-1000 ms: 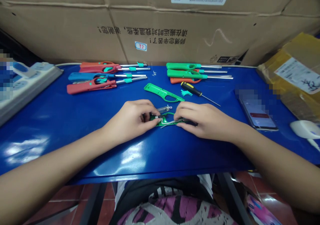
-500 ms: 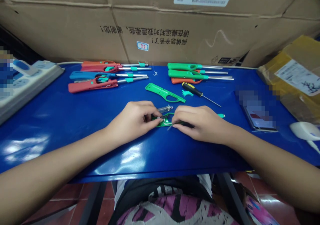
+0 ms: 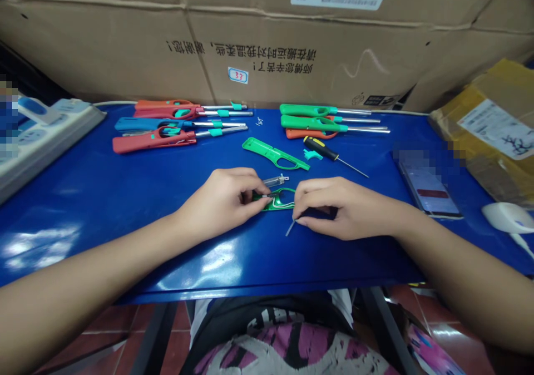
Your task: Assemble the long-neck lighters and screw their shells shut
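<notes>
A green lighter shell half (image 3: 272, 207) lies on the blue table between my hands, its trigger loop facing right. My left hand (image 3: 227, 197) is closed at its left part, thumb and index finger pinching a small black part (image 3: 271, 195). A white wire (image 3: 284, 205) runs from there towards my right hand (image 3: 346, 205). Those right fingers pinch a thin, see-through tube (image 3: 290, 228), whose end sticks out below them. Just behind the left fingertips is a clear gas tank (image 3: 274, 181). Farther back lie the other green shell half (image 3: 273, 154) and a teal trigger (image 3: 312, 154).
A black and yellow screwdriver (image 3: 323, 147) lies behind my right hand. Red and blue lighters (image 3: 154, 143) are at the back left, green and orange ones (image 3: 306, 122) at the back right. A phone (image 3: 434, 191), power strip (image 3: 58, 127) and large carton (image 3: 137, 47) surround the workspace.
My right hand has shifted slightly right and towards me, drawing the thin tube away from the shell. More of the white wire shows. My left hand stays in place.
</notes>
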